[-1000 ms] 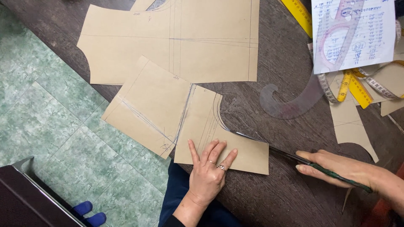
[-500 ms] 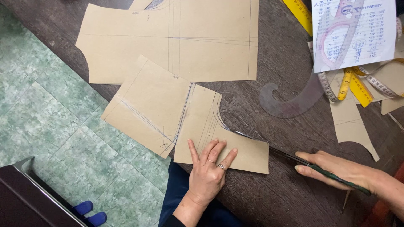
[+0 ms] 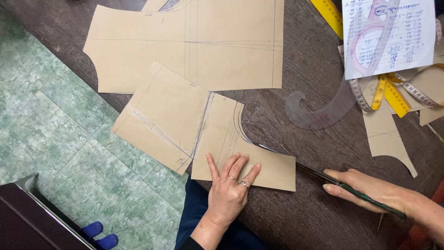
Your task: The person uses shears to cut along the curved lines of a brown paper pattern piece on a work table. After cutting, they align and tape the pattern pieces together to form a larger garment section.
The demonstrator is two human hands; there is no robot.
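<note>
2 hands: left hand flat on paper pattern, right hand gripping scissors

Pattern piece: matt tan kraft paper, smooth, pencil-lined; pressed flat under the left hand.
Large pattern sheet: same matt kraft paper.
Scissors: thin metal blades, dull sheen; dark green handle, material unclear, in the right hand.
French curve: clear, faintly tinted plastic, glossy.
Tape measure: yellow, flexible, matt.
Printed sheet: white paper, matt.
Table: dark wood, visible grain, low sheen.
Floor: green marbled tiles, slightly glossy.
</note>
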